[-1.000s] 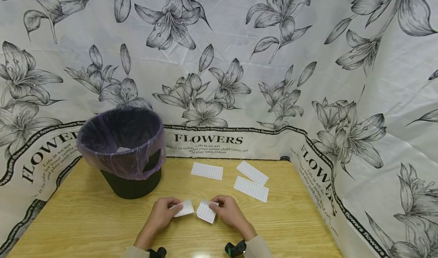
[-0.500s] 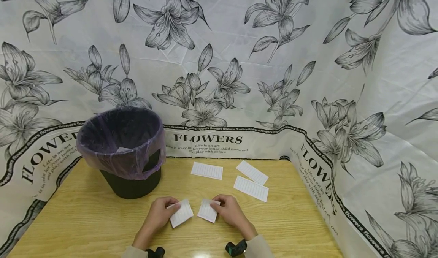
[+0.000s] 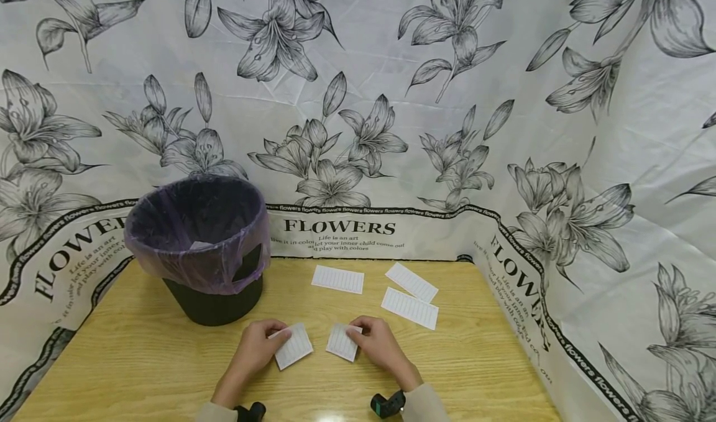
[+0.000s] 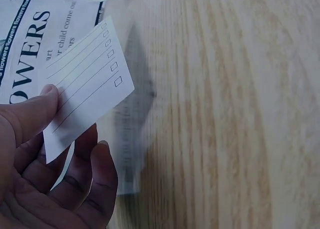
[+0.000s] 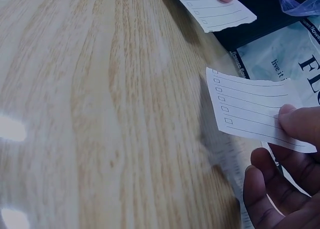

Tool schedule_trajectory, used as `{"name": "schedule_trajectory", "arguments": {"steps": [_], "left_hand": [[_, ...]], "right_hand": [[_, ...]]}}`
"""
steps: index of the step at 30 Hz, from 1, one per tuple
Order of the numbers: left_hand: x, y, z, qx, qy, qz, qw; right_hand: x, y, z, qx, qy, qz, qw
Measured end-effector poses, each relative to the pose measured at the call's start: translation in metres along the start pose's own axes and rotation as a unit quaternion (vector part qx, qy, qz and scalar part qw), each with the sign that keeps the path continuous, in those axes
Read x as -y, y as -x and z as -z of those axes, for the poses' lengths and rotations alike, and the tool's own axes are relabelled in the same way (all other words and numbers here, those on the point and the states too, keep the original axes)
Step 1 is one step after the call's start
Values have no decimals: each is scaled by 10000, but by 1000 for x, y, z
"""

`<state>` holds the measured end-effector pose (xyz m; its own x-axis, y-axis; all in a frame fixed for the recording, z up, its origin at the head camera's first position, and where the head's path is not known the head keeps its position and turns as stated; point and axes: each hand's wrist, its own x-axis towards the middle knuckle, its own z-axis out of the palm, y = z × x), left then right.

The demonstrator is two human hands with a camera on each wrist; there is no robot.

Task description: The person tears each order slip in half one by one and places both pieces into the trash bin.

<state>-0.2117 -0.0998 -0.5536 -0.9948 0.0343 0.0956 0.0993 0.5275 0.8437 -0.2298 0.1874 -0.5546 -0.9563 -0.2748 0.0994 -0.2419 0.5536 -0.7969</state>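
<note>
My left hand (image 3: 258, 346) pinches a torn piece of lined paper (image 4: 87, 86) between thumb and fingers. Printed lines with small checkboxes run across it. My right hand (image 3: 380, 346) pinches the other torn piece (image 5: 252, 109), whose upper edge is ragged in the right wrist view. The two pieces are held apart over the wooden table, with a narrow gap between them. Beyond the hands lie a whole lined paper slip (image 3: 338, 279) and, to its right, two more slips, a front one (image 3: 410, 308) and a back one (image 3: 413, 282), close together.
A black bin (image 3: 220, 304) lined with a purple plastic bag (image 3: 190, 263) stands at the back left of the wooden table (image 3: 475, 372). A bit of white paper (image 3: 200, 245) shows inside it. Flower-printed cloth (image 3: 358, 161) encloses the back and sides.
Both torn pieces have turned to show their lined faces, the left one most. The hands have drawn slightly apart, widening the gap. The slips and bin stay put.
</note>
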Motion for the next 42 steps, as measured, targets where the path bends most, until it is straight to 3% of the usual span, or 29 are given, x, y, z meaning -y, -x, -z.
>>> {"name": "schedule_trajectory", "arguments": {"steps": [17,26,42], "left_hand": [[-6,-1,6,-64,-70,107,9999],[-16,1,14,-28,-63,179,9998],[-29,-6,35,-354,-44,-376,9987]], "right_hand": [[5,-4,1,-55,-6,91,9999],[7,-6,1,-60,-23,171,9998],[17,-12,-1,-35,-58,242,9997]]}}
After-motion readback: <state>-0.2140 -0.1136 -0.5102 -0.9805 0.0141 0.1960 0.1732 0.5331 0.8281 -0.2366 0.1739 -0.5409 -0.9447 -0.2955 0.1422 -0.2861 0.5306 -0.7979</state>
